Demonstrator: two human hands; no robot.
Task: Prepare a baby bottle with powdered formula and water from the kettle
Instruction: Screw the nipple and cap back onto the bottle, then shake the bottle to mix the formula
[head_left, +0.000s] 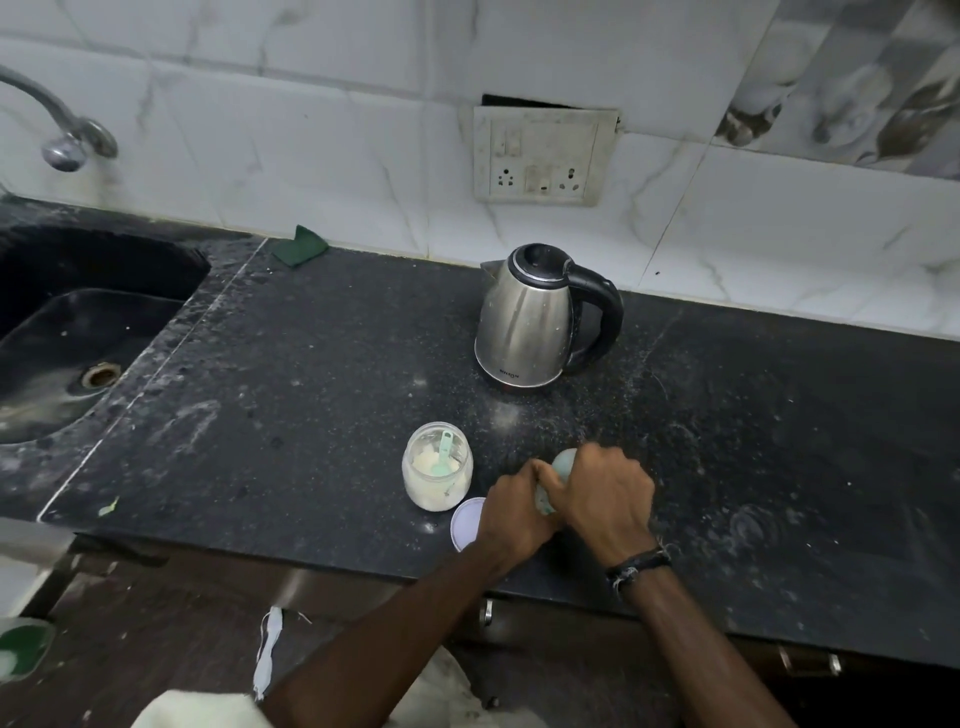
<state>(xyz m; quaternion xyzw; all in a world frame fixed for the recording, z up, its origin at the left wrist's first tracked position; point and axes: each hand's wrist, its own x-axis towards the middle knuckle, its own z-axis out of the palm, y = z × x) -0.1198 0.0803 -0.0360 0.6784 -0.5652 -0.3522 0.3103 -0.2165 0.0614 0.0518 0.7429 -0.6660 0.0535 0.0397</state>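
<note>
A pale green baby bottle (562, 464) stands on the black counter (311, 374) near its front edge, mostly hidden by my hands. My left hand (517, 512) wraps its lower body. My right hand (605, 493) closes over its upper part. Just left of them an open glass jar of pale formula powder (437, 473) stands upright with a green scoop (444, 454) resting inside. The jar's white lid (465, 522) lies flat beside my left wrist. A steel kettle (535, 317) with a black handle stands farther back, lid shut.
A dark sink (78, 332) with a drain is sunk into the counter's left end, a tap (62, 130) above it. A green cloth (304, 244) lies by the tiled wall. A socket plate (543, 156) sits on the wall behind the kettle.
</note>
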